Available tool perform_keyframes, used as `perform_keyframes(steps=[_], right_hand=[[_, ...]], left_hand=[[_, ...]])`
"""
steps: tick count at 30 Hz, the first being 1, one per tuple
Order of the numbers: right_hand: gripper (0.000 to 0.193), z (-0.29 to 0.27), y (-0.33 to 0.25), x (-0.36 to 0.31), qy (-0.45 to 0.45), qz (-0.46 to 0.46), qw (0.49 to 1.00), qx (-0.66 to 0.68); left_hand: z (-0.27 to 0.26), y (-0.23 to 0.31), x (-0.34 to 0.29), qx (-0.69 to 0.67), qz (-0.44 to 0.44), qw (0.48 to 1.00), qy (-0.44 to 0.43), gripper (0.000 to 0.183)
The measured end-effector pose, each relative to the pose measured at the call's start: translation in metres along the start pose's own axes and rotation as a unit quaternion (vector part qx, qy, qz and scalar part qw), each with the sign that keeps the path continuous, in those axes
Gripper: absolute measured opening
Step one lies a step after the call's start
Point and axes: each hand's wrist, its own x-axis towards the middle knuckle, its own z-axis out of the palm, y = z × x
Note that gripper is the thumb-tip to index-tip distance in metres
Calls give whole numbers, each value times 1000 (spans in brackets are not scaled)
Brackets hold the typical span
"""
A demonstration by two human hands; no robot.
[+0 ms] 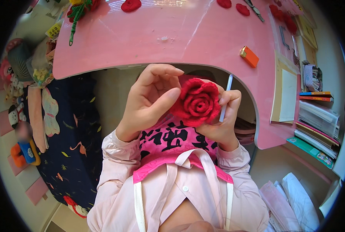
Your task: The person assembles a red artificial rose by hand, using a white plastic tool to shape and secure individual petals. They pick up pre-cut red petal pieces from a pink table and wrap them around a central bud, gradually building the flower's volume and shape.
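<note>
A red crocheted rose (200,102) is held up in front of my chest, its spiral centre facing me. My right hand (225,116) grips it from the right and below, with some fingers hidden behind the petals. Between that hand's thumb and finger is also a slim translucent stick (229,83), standing almost upright beside the flower. My left hand (149,100) is at the rose's left edge, its thumb against the outer petals and its fingers curled. What those fingertips pinch is partly hidden.
A pink table (141,42) curves around me. On it lie an orange box (249,57), red crocheted pieces (131,5), pliers (254,10) and a green-stemmed flower (75,27). Books (317,123) stack at the right; a dark patterned cloth (70,131) covers furniture at the left.
</note>
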Motion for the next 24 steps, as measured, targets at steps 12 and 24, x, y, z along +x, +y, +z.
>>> perform_keyframes(steps=[12,24], right_hand=[[50,-1,-19,4,20,89,985,150],[36,-153,-47,149,38,-16,832,-554]], left_hand=[[7,-33,1,127,10,991,-42,82],[-4,-33,31,115,16,990,81,71]])
